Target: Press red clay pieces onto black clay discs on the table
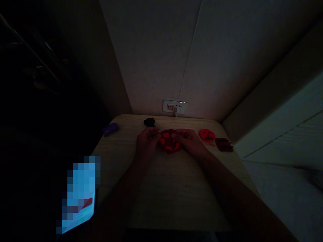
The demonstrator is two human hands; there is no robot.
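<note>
A: Start at the left. What's there?

B: A lit screen [80, 191], blurred, beside the table's [161, 195] left edge towards the near corner. Further up, a purple packet [111, 129] lies at that edge, near the far left corner.

A: Then?

B: A small black object [149, 122] by the far edge, too dark to name. Just nearer than that is the left hand [147, 143], fingers bent, thumb at the rim of a red-and-maroon disc [169, 144]. Whether they pinch it, I can't tell.

A: Where exactly is the disc?

B: Between the hands, around the middle of the table's width, closer to the far edge.

A: And how far along is it?

B: Roughly round, with bright red patches already on the darker ground, so I'd judge the main pattern is there. The outline looks uneven, so some shaping may be left; the dimness hides finer detail.

A: The right hand [189, 141]?

B: Its thumb lies over the disc's face with the fingers bent at the right rim; it seems to grip there.

A: Anything past it?

B: A red disc with dark marks [207, 135] near the far right corner, apparently formed, and beside it a dark-and-red striped piece [224, 145] at the right edge. Neither is being touched.
</note>
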